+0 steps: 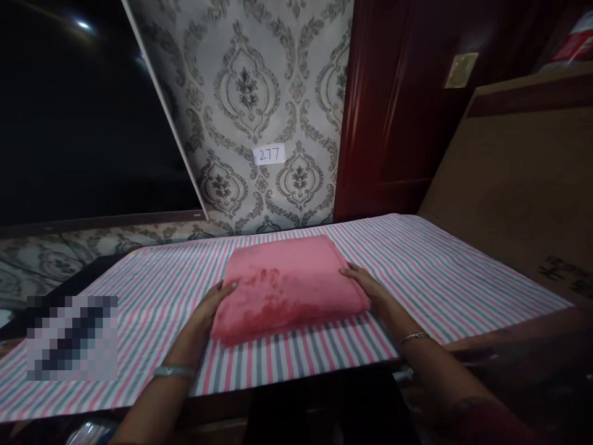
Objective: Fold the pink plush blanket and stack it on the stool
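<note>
A folded pink plush blanket (287, 281) lies as a thick, flat bundle on the striped cloth (185, 296) covering the table. Darker red patches mark its top and front side. My left hand (214, 303) grips its left edge, thumb on top, the other fingers mostly hidden along the side. On the opposite edge my right hand (367, 285) holds the blanket in the same way, thumb over the top. A bangle circles the left wrist and a thin bracelet the right.
A large dark screen (92, 111) stands at the back left, before patterned wallpaper bearing a paper label (269, 154) reading 277. A big cardboard box (519, 173) borders the table's right side. A pixelated dark object (71, 337) lies at the left.
</note>
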`<state>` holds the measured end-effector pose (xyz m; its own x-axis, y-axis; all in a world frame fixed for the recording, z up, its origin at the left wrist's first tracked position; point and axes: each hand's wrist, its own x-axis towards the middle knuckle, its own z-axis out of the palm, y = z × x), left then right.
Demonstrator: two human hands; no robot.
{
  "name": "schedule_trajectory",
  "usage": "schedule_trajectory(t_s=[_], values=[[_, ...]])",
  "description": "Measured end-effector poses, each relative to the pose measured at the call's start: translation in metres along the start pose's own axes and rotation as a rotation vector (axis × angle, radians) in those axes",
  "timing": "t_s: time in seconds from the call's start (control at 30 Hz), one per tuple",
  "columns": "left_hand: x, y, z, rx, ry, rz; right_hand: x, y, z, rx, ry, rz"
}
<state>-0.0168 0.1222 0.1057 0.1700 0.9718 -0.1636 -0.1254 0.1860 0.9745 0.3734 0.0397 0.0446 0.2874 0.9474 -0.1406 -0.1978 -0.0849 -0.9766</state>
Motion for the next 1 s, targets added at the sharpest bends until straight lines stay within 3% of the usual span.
schedule_trajectory(t_s=[0.13, 0.27, 0.47, 0.63, 0.73, 0.87, 1.0], values=[[0.018, -0.007, -0.008, -0.158, 0.033, -0.126, 0.006, 0.004, -0.004, -0.027, -0.027, 0.022], [0.04, -0.001, -0.009, -0.119, 0.123, -0.139, 0.015, -0.012, 0.005, -0.084, -0.035, -0.001], [0.054, 0.006, 0.001, 0.141, 0.005, 0.031, 0.029, -0.032, 0.017, -0.077, -0.104, -0.073], [0.064, 0.014, 0.005, 0.16, 0.094, 0.177, 0.035, -0.056, 0.008, -0.092, -0.042, -0.168], [0.077, 0.008, 0.008, 0.165, 0.058, 0.149, 0.043, -0.047, 0.005, -0.151, 0.034, -0.133], [0.09, -0.003, 0.014, 0.322, 0.194, 0.02, 0.053, -0.02, 0.003, -0.277, 0.161, -0.034], [0.079, -0.005, 0.011, 0.185, 0.194, -0.074, 0.048, -0.011, -0.003, -0.221, 0.122, -0.038]])
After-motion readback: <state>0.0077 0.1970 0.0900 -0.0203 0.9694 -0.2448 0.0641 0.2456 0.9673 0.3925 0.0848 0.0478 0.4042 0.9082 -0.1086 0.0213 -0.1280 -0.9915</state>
